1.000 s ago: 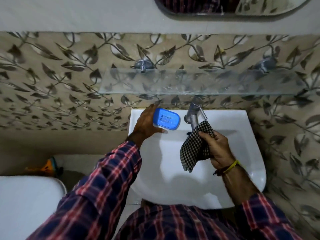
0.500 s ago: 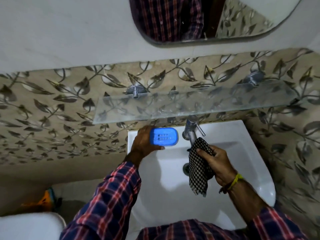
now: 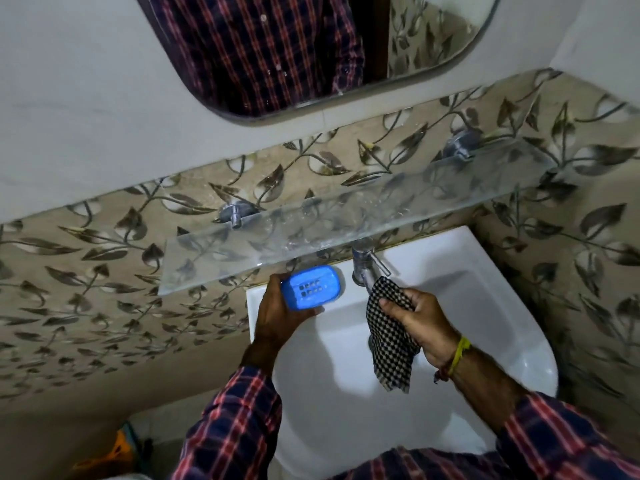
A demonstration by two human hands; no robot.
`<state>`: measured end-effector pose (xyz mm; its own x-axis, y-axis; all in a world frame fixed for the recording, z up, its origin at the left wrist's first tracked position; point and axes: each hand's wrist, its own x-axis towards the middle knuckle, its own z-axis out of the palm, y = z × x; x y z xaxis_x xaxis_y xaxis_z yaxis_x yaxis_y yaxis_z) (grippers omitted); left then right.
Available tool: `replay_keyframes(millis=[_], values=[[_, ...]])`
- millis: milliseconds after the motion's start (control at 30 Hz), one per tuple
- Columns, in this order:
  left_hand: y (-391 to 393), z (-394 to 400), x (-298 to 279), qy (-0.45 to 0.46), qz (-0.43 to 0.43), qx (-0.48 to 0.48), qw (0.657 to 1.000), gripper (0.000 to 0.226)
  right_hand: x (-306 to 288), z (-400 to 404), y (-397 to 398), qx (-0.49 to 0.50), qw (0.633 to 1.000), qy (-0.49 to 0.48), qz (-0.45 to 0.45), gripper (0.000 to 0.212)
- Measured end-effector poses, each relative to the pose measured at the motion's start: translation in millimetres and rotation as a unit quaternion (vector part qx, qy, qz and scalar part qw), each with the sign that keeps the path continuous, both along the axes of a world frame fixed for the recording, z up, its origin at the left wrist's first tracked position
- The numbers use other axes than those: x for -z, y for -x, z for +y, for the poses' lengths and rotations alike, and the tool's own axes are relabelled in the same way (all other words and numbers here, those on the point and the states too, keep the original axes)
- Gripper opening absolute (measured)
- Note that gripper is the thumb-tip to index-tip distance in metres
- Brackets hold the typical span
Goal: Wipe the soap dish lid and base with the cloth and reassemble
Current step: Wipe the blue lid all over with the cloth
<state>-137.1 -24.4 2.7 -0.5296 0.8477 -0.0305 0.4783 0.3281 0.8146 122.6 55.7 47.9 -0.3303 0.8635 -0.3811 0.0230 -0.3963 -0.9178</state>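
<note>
Soap dish (image 3: 311,287) has risen toward the glass shelf (image 3: 346,230) in my left hand's (image 3: 277,317) grasp; right hand (image 3: 420,323) clutches cloth (image 3: 391,344), wiping seemingly finished.

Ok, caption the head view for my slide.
Left hand holds blue soap dish, right hand the checked cloth, over sink.

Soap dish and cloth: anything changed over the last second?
Little has changed. The left hand still holds the blue soap dish at the sink's back left corner, now nearer the glass shelf. The right hand keeps gripping the checked cloth below the tap. Nothing was released; the head camera tilted up.
</note>
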Motion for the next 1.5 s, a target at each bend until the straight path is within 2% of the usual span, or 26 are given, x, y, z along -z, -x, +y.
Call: replay_keyframes(millis=[233,333,500,633,700,767,800,867,933,1000,1133,1200,1267,1333,1433,1500], values=[[-14,-17,-18,-0.075,0.019,-0.014,0.997,0.090,-7,2,-4,-0.001,0.999,-0.046,-0.009,0.017],[-27,-31,-20,-0.089,0.035,-0.015,0.995,0.086,-10,3,-7,0.000,0.995,-0.090,-0.049,0.016],[-55,-57,-22,-0.108,0.080,0.045,0.990,0.086,-17,-5,-22,-0.036,0.976,-0.183,-0.115,0.013],[-73,-71,-31,-0.060,0.082,0.065,0.993,0.091,-22,-17,-32,-0.066,0.947,-0.235,-0.210,0.019],[-82,-74,-37,-0.033,0.155,0.103,0.982,0.089,-23,-25,-35,-0.087,0.931,-0.247,-0.255,0.023],[-93,-72,-43,-0.026,0.246,0.151,0.957,0.088,-26,-32,-36,-0.106,0.925,-0.247,-0.269,0.029],[-99,-70,-48,-0.025,0.256,0.164,0.952,0.088,-27,-34,-35,-0.120,0.923,-0.246,-0.270,0.033],[-111,-65,-55,-0.040,0.195,0.158,0.967,0.088,-27,-37,-34,-0.152,0.925,-0.238,-0.253,0.038],[-120,-60,-57,-0.080,0.052,0.114,0.989,0.086,-30,-38,-33,-0.182,0.938,-0.217,-0.200,0.032],[-128,-58,-59,-0.121,-0.123,0.058,0.983,0.077,-35,-39,-32,-0.196,0.948,-0.198,-0.157,0.030],[-137,-52,-65,-0.165,-0.364,-0.053,0.915,0.055,-51,-36,-32,-0.178,0.950,-0.218,-0.135,0.037],[-141,-46,-71,-0.143,-0.488,-0.081,0.857,0.064,-60,-34,-31,-0.160,0.946,-0.238,-0.150,0.033],[-145,-38,-74,-0.125,-0.536,-0.088,0.830,0.073,-67,-30,-28,-0.136,0.936,-0.268,-0.183,0.028],[-149,-32,-71,-0.115,-0.536,-0.081,0.832,0.073,-73,-24,-27,-0.129,0.937,-0.262,-0.191,0.026],[-155,-25,-75,-0.104,-0.540,-0.059,0.833,0.071,-78,-19,-24,-0.164,0.956,-0.191,-0.152,0.029],[-158,-20,-78,-0.096,-0.524,-0.036,0.845,0.067,-79,-21,-19,-0.152,0.972,-0.131,-0.124,0.023]])
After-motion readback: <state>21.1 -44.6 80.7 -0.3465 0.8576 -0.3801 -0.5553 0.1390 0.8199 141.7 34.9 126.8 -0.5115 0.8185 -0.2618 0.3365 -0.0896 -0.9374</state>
